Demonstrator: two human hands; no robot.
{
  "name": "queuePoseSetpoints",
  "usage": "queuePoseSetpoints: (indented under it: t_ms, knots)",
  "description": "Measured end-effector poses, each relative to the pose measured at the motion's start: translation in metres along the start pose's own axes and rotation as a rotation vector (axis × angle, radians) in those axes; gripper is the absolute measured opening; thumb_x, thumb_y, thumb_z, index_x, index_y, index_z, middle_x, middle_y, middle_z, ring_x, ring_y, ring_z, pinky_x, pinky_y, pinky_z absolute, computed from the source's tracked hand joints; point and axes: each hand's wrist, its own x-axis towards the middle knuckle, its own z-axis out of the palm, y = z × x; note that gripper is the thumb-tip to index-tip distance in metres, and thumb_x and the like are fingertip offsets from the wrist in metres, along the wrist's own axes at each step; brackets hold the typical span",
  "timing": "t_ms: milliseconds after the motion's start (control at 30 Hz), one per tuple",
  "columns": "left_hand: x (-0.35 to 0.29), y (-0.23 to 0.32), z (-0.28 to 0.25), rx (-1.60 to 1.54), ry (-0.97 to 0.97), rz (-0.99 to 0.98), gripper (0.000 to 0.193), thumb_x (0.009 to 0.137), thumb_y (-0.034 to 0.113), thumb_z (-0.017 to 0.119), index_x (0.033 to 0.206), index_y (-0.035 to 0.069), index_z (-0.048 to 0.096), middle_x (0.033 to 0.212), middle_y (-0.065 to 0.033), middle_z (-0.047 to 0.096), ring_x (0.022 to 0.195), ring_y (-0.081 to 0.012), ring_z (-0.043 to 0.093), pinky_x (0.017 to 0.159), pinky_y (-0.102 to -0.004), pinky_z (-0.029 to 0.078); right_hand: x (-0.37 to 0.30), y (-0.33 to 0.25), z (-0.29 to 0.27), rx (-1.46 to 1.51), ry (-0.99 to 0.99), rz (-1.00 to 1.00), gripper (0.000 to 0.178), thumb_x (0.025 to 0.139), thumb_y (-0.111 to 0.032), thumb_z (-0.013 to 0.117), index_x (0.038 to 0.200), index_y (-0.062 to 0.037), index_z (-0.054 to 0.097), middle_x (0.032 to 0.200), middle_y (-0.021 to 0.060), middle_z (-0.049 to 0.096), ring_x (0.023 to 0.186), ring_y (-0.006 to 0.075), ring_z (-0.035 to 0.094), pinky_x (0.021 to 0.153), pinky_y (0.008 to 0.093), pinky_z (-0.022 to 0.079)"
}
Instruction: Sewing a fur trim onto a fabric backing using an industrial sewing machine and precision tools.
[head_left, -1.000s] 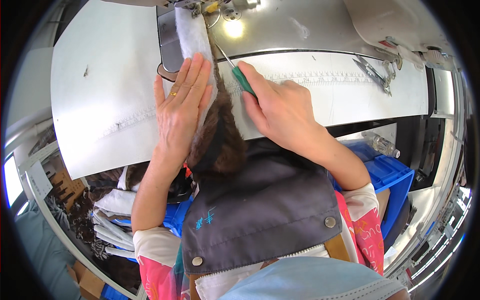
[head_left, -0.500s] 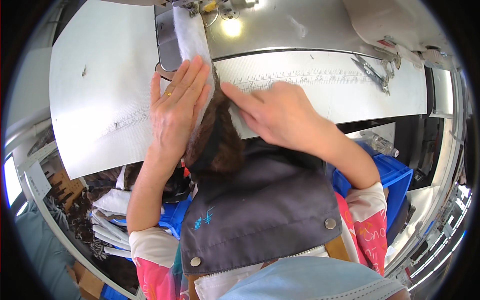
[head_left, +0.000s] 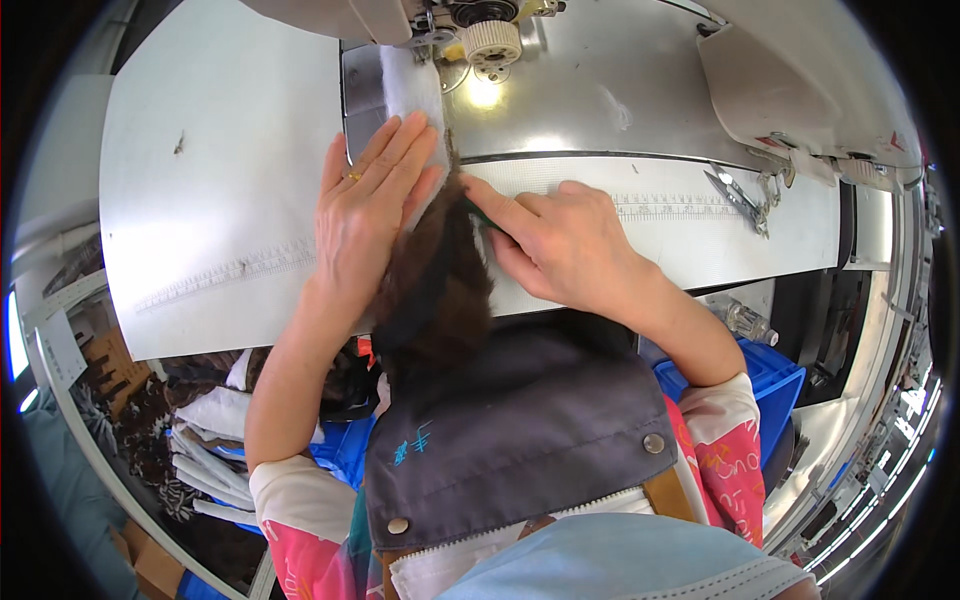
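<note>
My left hand (head_left: 365, 205) lies flat with its fingers stretched out on a strip of white fleecy fabric (head_left: 412, 85). The strip runs up under the sewing machine's head (head_left: 488, 42). Along its right edge is brown fur (head_left: 440, 265), which hangs over the table's near edge toward my apron. My right hand (head_left: 575, 240) is beside the fur, index finger extended to its edge and the other fingers curled. A thin dark green thing shows below that index finger; most of it is hidden by the hand.
A pair of metal thread snips (head_left: 738, 195) lies on the white table (head_left: 215, 200), which has printed ruler scales. Below right are a blue bin (head_left: 775, 370) and a clear plastic bottle (head_left: 745, 320). White and brown fabric pieces (head_left: 215, 455) are heaped at lower left.
The view has shifted, so more of the machine head shows. The dark green thing under my right index finger is now visible. My left hand stays flat on the strip.
</note>
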Motion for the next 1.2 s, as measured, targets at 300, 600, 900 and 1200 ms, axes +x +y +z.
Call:
queuePoseSetpoints:
  t_ms: [300, 600, 900, 1200]
  knots:
    - [0.018, -0.018, 0.016, -0.126, 0.044, -0.021, 0.028, 0.08, 0.012, 0.067, 0.109, 0.012, 0.065, 0.117, -0.0033, 0.062, 0.111, -0.0216, 0.057, 0.098, -0.0453, 0.036, 0.021, 0.014, -0.01, 0.132, -0.011, 0.09, 0.042, 0.076, -0.015, 0.062, 0.117, -0.01, 0.057, 0.061, 0.0102, 0.059, 0.051, 0.03, 0.056, 0.048, 0.0384, 0.043]
    - [0.014, -0.019, 0.015, -0.129, 0.015, -0.056, 0.026, 0.085, 0.015, 0.063, 0.111, 0.014, 0.064, 0.12, -0.0008, 0.06, 0.117, -0.0197, 0.053, 0.104, -0.0467, 0.029, -0.034, -0.014, -0.014, 0.375, 0.114, 0.165, 0.039, 0.077, -0.013, 0.06, 0.114, -0.0071, 0.054, 0.06, 0.007, 0.06, 0.051, 0.0302, 0.056, 0.05, 0.0357, 0.043]
    - [0.014, -0.019, 0.012, -0.157, -0.065, -0.077, 0.029, 0.089, 0.016, 0.056, 0.117, 0.014, 0.061, 0.126, -0.0013, 0.056, 0.123, -0.0193, 0.047, 0.107, -0.0468, 0.023, -0.03, -0.018, -0.006, 0.252, 0.056, 0.172, 0.038, 0.078, -0.013, 0.06, 0.114, -0.0054, 0.054, 0.053, 0.0068, 0.056, 0.049, 0.0287, 0.055, 0.049, 0.0393, 0.042]
    - [-0.005, -0.001, 0.0, -0.192, -0.118, -0.083, 0.033, 0.089, 0.021, 0.058, 0.121, 0.013, 0.058, 0.127, -0.003, 0.055, 0.123, -0.0207, 0.047, 0.105, -0.0471, 0.028, -0.041, -0.022, -0.009, 0.252, -0.121, -0.023, 0.037, 0.081, -0.013, 0.057, 0.116, -0.001, 0.054, 0.051, 0.0077, 0.053, 0.047, 0.0277, 0.054, 0.048, 0.0389, 0.042]
